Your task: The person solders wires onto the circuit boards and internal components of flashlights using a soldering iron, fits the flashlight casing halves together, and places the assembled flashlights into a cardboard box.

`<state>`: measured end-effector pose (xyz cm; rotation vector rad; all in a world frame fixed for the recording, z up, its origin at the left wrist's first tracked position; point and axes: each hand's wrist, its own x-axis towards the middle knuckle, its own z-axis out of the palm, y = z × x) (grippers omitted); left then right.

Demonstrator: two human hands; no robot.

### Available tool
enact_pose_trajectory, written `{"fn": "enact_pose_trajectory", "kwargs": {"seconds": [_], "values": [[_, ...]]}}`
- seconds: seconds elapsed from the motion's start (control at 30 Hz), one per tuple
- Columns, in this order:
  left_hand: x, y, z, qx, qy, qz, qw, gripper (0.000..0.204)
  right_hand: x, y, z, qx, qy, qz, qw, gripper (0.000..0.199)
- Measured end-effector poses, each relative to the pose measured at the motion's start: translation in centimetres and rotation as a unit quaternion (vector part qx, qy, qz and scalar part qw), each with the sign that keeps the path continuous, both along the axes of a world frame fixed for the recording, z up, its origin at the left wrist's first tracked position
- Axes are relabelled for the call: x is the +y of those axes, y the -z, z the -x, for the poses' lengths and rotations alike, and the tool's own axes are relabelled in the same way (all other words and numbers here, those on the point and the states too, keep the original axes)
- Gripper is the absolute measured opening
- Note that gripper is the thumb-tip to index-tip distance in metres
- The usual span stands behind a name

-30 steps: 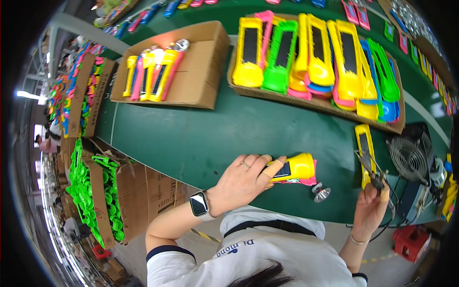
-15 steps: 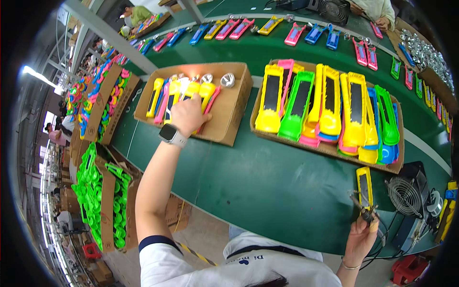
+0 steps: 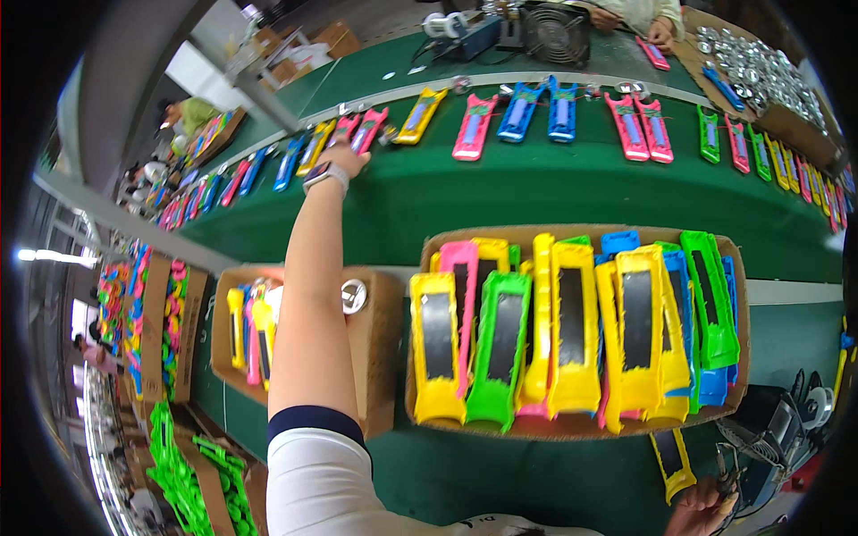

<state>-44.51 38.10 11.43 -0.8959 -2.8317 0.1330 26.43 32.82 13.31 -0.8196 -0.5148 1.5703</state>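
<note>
My left hand (image 3: 345, 161), a watch on its wrist, reaches to the far green belt. Its fingers close on the lower end of a pink flashlight casing (image 3: 343, 129); part of the grip is hidden. Another pink casing (image 3: 369, 130) lies right beside it. At the lower right, my right hand (image 3: 704, 507) is closed around a slim tool with a dark cable, seemingly a soldering iron (image 3: 729, 466). A yellow casing with a black strip (image 3: 671, 460) lies next to that hand. My left forearm passes over a small carton (image 3: 382, 357) holding casings and a round silver reflector (image 3: 354, 296).
A wide carton (image 3: 572, 435) full of yellow, green, pink and blue casings stands between my arms. Boxes of green parts (image 3: 183, 478) are at the left. A black fan (image 3: 760, 429) is at the right. Across the belt, another person's hands (image 3: 660, 34) work near a box of reflectors (image 3: 760, 80).
My left hand has left the small carton and moved forward to the pink casings on the belt. The view has shifted forward, and my right hand now appears at the lower rim, still with the tool.
</note>
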Motion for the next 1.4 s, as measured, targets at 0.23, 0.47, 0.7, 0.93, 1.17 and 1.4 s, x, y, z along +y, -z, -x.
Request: {"fn": "enact_pose_trajectory", "kwargs": {"seconds": [0.23, 0.47, 0.7, 0.93, 1.17, 1.4], "values": [[-2.2, -3.4, 1.4, -0.044, -0.016, 0.121, 0.992, 0.059, 0.9, 2.2, 0.8, 0.056, -0.067, -0.088, 0.992, 0.025], [-14.7, -14.5, -10.0, 0.027, 0.163, -0.209, 0.964, 0.040, -0.5, 1.5, 0.2, 0.039, -0.081, -0.105, 0.990, 0.023], [-23.0, -11.8, -36.9, -0.104, 0.427, -0.120, 0.890, 0.043, -1.8, 1.1, -1.2, 0.014, -0.058, -0.146, 0.988, 0.025], [-21.5, -4.7, -43.9, -0.272, 0.495, 0.002, 0.825, 0.044, -2.5, 2.1, -1.1, 0.022, -0.080, -0.154, 0.985, 0.029], [-9.5, -3.4, -49.6, -0.194, 0.675, -0.106, 0.704, 0.028, -2.7, 2.0, -2.2, -0.013, -0.065, -0.165, 0.984, 0.027], [-9.5, -0.7, -49.8, -0.110, 0.672, -0.052, 0.730, 0.014, -3.0, 2.0, -2.5, -0.008, -0.077, -0.157, 0.984, 0.030]]}}
